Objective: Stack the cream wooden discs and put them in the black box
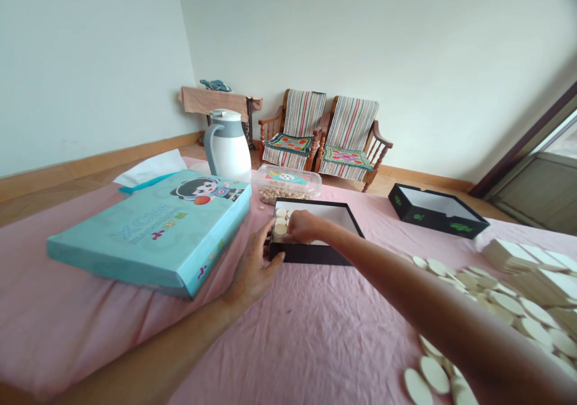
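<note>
A shallow black box [315, 253] with a white inside lies in front of me. Round pale wooden discs [280, 229] stand in stacks along its left end. My left hand [253, 264] rests against the box's near left corner, thumb and fingers spread around the outside. Inside the box, my right hand [306, 226] reaches down beside the discs with its fingers curled. Whatever those fingers hold, if anything, is hidden behind the hand. A heap of loose wooden discs [505, 306] spreads over the pink cloth to the right, partly behind my right forearm.
A large turquoise box [148, 231] lies at the left. Behind stand a white and grey jug [232, 149] and a clear plastic container [286, 182] with small beige pieces. A second black box [433, 216] and stacks of square wooden pieces [532, 261] are at the right.
</note>
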`<state>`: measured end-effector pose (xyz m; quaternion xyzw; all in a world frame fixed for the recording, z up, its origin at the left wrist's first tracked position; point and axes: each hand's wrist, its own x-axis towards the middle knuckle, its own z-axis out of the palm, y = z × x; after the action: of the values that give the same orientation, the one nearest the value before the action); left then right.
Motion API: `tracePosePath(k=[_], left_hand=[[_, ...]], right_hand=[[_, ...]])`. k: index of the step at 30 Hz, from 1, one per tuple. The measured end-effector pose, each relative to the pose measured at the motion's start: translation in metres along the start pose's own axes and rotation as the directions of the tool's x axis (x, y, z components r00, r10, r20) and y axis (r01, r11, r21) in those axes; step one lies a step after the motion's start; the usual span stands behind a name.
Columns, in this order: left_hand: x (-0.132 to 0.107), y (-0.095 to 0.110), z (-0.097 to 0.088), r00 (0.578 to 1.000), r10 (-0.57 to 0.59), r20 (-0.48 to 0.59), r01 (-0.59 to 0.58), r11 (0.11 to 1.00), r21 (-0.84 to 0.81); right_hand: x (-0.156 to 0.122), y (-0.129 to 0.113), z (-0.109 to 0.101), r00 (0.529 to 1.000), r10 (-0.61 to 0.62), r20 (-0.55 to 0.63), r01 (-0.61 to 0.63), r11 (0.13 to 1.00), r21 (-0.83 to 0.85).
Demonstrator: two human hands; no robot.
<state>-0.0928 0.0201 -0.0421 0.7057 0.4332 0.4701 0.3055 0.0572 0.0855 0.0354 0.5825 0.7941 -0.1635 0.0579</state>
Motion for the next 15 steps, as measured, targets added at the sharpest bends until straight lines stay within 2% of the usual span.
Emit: tracePosePath(k=[5, 15], left_hand=[[0.0009, -0.0031, 0.0001, 1.000, -0.029, 0.006, 0.029, 0.999, -0.026], [0.0017, -0.0024, -0.0005, 1.000, -0.031, -0.003, 0.031, 0.999, -0.040]], right_hand=[[0.0078, -0.0046, 0.0025, 0.999, -0.046, -0.010, 0.046, 0.999, -0.024], [0.0052, -0.0097, 0.0024, 0.999, -0.024, -0.033, 0.026, 0.998, 0.059]])
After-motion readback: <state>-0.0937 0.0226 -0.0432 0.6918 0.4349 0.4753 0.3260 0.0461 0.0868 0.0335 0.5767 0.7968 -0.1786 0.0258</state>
